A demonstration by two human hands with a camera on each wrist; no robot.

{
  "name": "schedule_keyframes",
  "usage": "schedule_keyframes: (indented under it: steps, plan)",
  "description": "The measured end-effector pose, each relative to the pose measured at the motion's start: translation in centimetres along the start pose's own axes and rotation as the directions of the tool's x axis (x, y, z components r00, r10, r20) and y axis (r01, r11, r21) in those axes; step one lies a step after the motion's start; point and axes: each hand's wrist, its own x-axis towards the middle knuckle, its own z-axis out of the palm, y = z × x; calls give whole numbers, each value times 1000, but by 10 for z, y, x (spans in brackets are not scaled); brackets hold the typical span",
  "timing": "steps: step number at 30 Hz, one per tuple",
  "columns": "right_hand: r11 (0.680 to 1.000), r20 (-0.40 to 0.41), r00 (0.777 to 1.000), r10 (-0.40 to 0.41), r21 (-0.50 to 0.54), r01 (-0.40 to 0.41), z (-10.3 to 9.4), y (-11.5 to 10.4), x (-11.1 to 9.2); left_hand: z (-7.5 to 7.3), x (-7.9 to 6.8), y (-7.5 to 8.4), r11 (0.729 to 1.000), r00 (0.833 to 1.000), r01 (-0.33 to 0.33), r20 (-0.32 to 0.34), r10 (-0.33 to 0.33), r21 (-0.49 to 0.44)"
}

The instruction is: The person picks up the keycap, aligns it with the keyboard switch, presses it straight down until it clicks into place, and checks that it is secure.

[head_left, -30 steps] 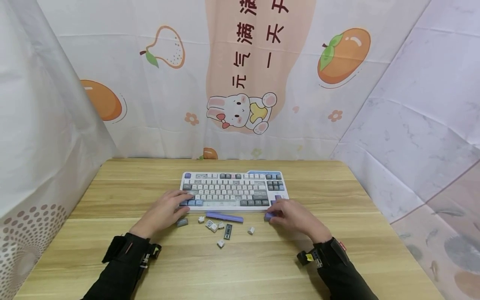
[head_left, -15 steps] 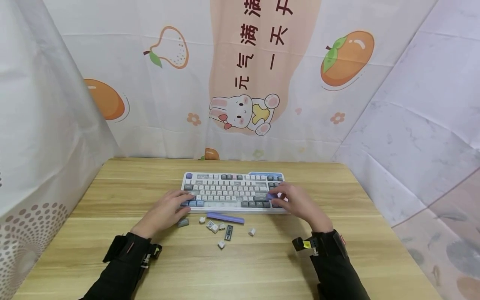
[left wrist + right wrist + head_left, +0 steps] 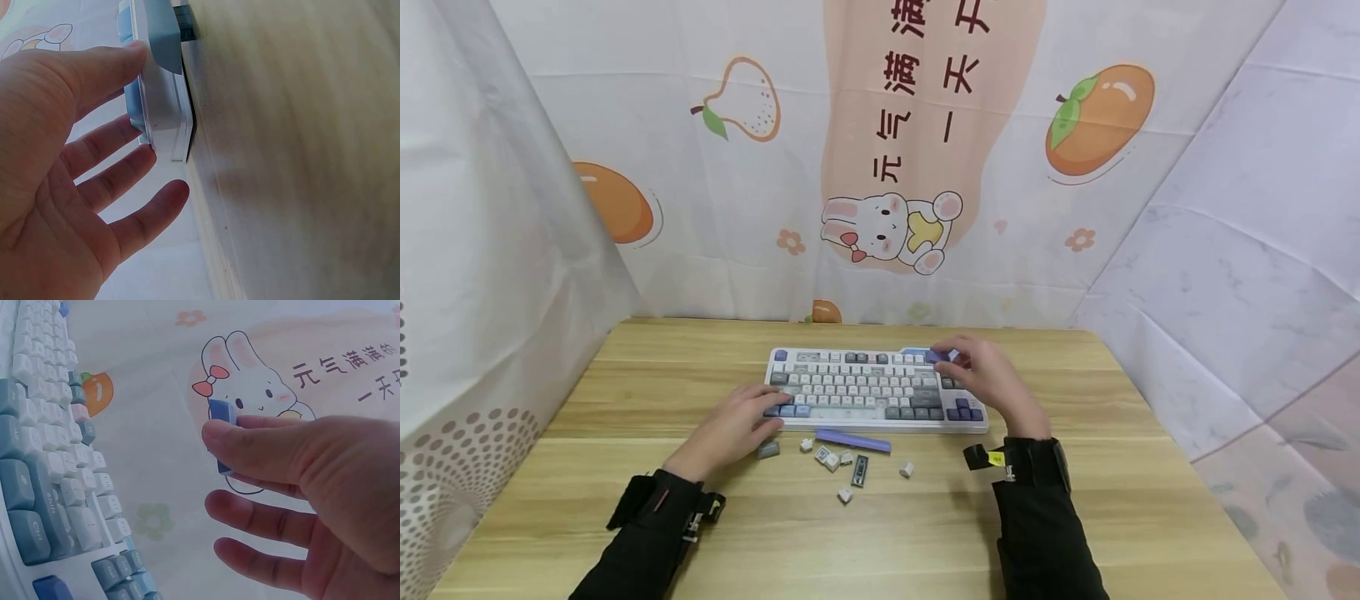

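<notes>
A compact keyboard (image 3: 850, 417) with white, grey, blue and purple keycaps lies on the table, a bare strip showing where its space bar sits. My left hand (image 3: 733, 427) rests at its front left corner, fingers over the keys. In the left wrist view the thumb touches the front edge and the other fingers are loosely spread. Raised over the keyboard's back right part, my right hand (image 3: 988, 375) pinches a purple keycap (image 3: 222, 411) between thumb and forefinger. That keycap looks blue in the right wrist view, where the remaining fingers are held apart from it.
In front of the keyboard lie a long purple space bar keycap (image 3: 853, 442), a grey keycap (image 3: 767, 450), a dark-framed rectangular piece (image 3: 860, 471) and several small white keycaps (image 3: 827, 458). A printed curtain (image 3: 737, 208) hangs behind the wooden table (image 3: 865, 550).
My right hand has lifted the purple keycap from the table in front of the keyboard and carried it away from me, to above the back right keys. My left hand stays in place.
</notes>
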Motion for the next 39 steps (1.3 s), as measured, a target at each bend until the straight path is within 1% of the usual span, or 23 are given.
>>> schedule_keyframes:
  steps: [4,13,17,20,24,28,35,39]
  plan:
    - [1000,13,1000,0,-24,0,6,6,6,-2,-2,0,1000,1000,12,3,-12,-7]
    - [993,56,998,8,-117,-1,33,26,21,-4,-5,-3,1000,1000,8,-6,-8,-2]
    - [991,73,997,28,-135,-18,43,31,25,-4,-3,-2,1000,1000,16,2,-16,-1]
    - [988,68,996,49,-152,-38,49,34,26,-5,-2,-1,1000,1000,25,11,-25,0]
    - [983,49,997,56,-177,-46,53,36,24,-5,-1,-1,1000,1000,24,11,-24,1]
    - [980,51,997,54,-193,-43,54,39,21,-2,0,0,1000,1000,16,9,-16,-10]
    - [983,71,995,69,-177,-56,55,42,19,1,0,0,999,999,34,12,-34,-12]
    - [982,79,993,87,-172,-72,56,42,18,2,0,0,1000,1000,25,7,-25,-9]
